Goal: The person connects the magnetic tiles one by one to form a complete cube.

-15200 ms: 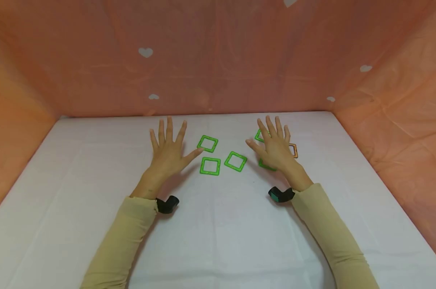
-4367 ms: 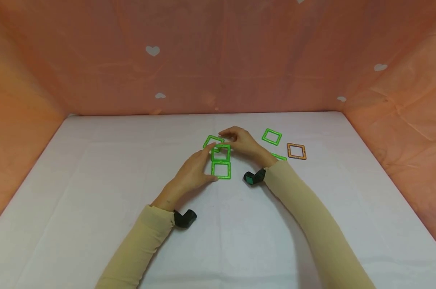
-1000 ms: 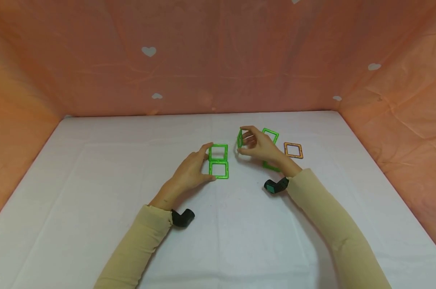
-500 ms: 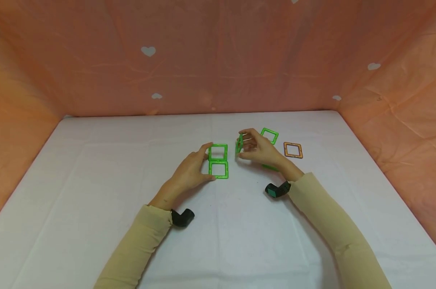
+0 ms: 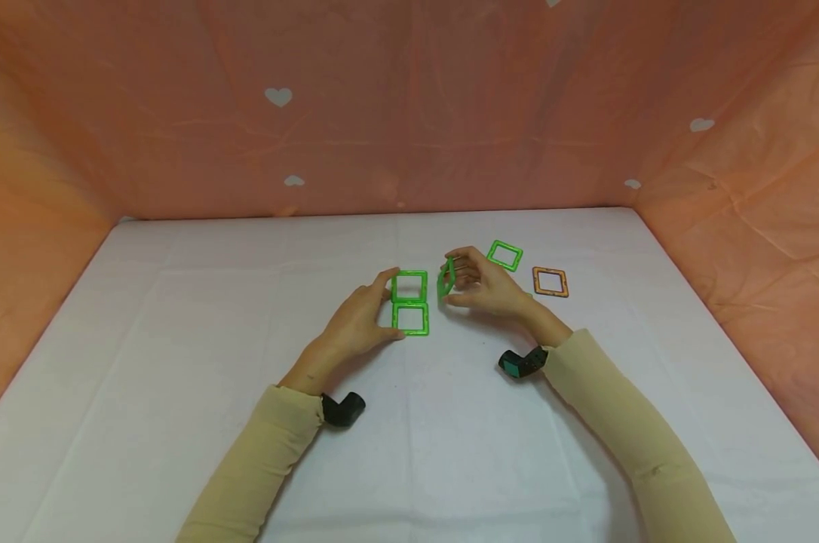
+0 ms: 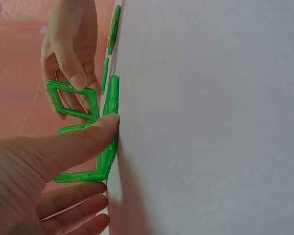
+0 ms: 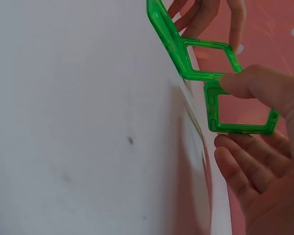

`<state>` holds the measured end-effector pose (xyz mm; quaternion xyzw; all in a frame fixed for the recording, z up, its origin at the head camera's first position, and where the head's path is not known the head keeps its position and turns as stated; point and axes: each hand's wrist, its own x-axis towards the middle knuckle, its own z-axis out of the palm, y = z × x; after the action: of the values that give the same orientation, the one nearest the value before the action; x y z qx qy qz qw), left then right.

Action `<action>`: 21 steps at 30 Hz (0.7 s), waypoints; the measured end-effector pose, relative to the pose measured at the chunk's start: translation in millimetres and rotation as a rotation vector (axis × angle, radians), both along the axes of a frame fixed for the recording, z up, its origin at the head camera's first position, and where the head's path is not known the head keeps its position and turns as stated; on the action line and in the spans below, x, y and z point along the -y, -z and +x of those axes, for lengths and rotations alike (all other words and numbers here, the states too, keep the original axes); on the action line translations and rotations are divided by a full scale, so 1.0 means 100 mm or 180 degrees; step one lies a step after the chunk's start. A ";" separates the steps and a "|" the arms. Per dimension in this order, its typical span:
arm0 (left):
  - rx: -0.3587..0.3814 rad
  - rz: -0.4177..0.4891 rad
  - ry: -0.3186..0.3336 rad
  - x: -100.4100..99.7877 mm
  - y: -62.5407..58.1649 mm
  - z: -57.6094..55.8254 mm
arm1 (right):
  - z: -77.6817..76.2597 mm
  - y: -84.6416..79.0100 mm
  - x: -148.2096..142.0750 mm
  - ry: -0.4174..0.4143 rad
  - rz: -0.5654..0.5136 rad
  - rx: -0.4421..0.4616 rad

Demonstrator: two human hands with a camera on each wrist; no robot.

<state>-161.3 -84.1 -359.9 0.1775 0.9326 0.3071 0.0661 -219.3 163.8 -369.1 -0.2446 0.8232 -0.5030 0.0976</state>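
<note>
On white cloth (image 5: 179,339), the left hand (image 5: 355,317) grips two joined green frames (image 5: 410,303). The right hand (image 5: 489,286) pinches (thumb and fingers) a third frame (image 7: 212,108).

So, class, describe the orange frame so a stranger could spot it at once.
On the white table, find the person's right hand. Just beyond it lies a flat green frame; to that one's right lies the orange frame. Only it is orange; the others in view are green.

The left hand (image 5: 354,320) grips, thumb spread from its fingers (image 5: 385,277); near those fingers, the right hand (image 5: 491,289) pinches; both beige fabric-sleeved forearms (image 5: 241,460) reach forward.
</note>
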 end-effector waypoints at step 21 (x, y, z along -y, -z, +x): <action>-0.0013 0.0001 0.0014 0.00 0.01 -0.01 | 0.17 0.01 0.01 -0.0295 0.0096 -0.0132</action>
<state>-162.7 -83.8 -361.4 0.1802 0.9323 0.3068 0.0649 -202.0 162.6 -370.4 -0.2912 0.8204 -0.4803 0.1074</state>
